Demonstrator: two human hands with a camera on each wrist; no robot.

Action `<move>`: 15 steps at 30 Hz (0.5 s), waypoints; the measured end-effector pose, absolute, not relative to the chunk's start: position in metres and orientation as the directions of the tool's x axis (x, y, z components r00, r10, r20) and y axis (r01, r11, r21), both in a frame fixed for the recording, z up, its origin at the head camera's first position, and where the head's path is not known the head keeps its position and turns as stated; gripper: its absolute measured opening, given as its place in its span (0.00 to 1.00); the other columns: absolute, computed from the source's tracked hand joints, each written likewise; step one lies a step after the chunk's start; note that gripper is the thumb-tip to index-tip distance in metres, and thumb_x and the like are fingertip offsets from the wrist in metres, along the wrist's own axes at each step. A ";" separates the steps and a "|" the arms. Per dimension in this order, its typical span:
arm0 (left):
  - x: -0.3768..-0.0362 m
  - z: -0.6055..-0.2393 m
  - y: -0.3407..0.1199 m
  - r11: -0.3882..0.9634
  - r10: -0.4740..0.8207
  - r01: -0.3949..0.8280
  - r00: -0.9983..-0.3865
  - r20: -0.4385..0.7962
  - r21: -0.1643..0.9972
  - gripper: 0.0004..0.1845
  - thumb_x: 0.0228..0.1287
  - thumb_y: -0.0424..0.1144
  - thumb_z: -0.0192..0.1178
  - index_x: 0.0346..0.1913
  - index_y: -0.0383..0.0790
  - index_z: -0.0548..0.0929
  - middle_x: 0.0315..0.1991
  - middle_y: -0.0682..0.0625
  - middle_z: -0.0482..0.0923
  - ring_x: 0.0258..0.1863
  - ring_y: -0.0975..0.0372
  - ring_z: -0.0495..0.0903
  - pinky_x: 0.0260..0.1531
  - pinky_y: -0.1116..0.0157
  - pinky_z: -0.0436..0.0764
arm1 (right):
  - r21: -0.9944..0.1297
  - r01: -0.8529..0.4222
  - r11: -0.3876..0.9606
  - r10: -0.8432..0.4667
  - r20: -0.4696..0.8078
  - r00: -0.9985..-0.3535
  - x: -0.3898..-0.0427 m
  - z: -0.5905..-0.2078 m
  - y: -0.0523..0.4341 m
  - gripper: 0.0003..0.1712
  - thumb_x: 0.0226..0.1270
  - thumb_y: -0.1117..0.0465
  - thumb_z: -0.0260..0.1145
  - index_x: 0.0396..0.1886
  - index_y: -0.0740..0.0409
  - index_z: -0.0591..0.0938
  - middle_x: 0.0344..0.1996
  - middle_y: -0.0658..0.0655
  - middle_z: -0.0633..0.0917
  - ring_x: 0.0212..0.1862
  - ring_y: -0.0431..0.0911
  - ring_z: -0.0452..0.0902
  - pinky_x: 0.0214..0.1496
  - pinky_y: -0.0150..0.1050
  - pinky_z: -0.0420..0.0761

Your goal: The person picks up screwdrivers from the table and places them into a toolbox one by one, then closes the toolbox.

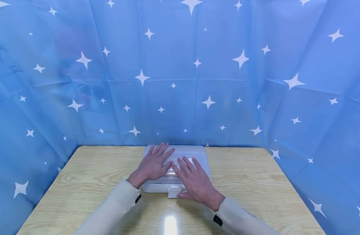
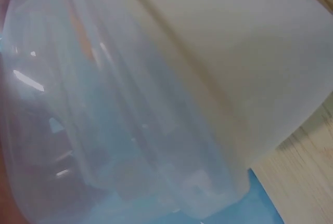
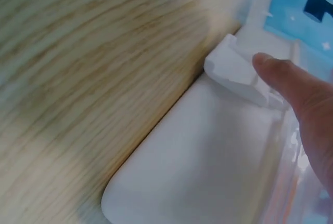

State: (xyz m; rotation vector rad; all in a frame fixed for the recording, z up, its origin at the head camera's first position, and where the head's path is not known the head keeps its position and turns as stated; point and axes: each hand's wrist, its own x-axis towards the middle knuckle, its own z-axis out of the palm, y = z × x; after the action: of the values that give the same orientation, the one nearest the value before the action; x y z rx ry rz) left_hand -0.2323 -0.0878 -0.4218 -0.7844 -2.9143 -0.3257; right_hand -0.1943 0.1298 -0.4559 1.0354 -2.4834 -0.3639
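Note:
A clear plastic box [image 1: 203, 166] with a translucent lid stands at the far edge of the table. My left hand [image 1: 153, 165] lies over the lid's left part with its fingers straight and spread. Over the right part is my right hand [image 1: 196, 182], fingers also extended. Its thumb [image 3: 283, 76] is at the clear latch [image 3: 234, 70] on the box's front, and that latch [image 1: 173, 192] juts out toward me in the head view. In the left wrist view the box's side wall [image 2: 250, 63] fills most of the picture, and the left fingers are mostly hidden.
The box is on a light wood-grain table [image 1: 95, 176]. Behind and on both sides hangs a blue curtain [image 1: 174, 65] with white stars, meeting the table's back edge. A bright light reflection lies near the front of the table.

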 end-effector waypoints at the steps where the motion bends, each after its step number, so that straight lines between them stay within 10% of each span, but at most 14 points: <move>1: -0.232 -0.422 -0.088 0.845 0.483 0.505 -0.862 0.157 0.177 0.30 0.78 0.55 0.41 0.77 0.50 0.61 0.78 0.42 0.54 0.78 0.47 0.50 0.75 0.43 0.47 | 0.400 -0.605 0.689 -0.720 0.282 -0.634 -0.194 -0.456 0.129 0.69 0.46 0.18 0.64 0.80 0.51 0.53 0.75 0.60 0.62 0.76 0.55 0.56 0.77 0.56 0.56; 15: -0.232 -0.422 -0.088 0.850 0.473 0.496 -0.867 0.156 0.175 0.30 0.77 0.55 0.41 0.77 0.51 0.61 0.78 0.44 0.54 0.78 0.49 0.50 0.75 0.44 0.47 | 0.433 -0.541 0.721 -0.681 0.296 -0.670 -0.186 -0.464 0.123 0.66 0.47 0.24 0.69 0.78 0.51 0.55 0.74 0.60 0.65 0.75 0.56 0.57 0.76 0.59 0.55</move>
State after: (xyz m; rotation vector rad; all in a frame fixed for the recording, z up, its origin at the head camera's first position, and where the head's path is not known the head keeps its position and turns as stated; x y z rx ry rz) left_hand -0.2324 -0.0882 -0.4222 -0.7668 -2.9181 -0.3198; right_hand -0.1862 0.1229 -0.4642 0.9370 -2.4858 -0.4319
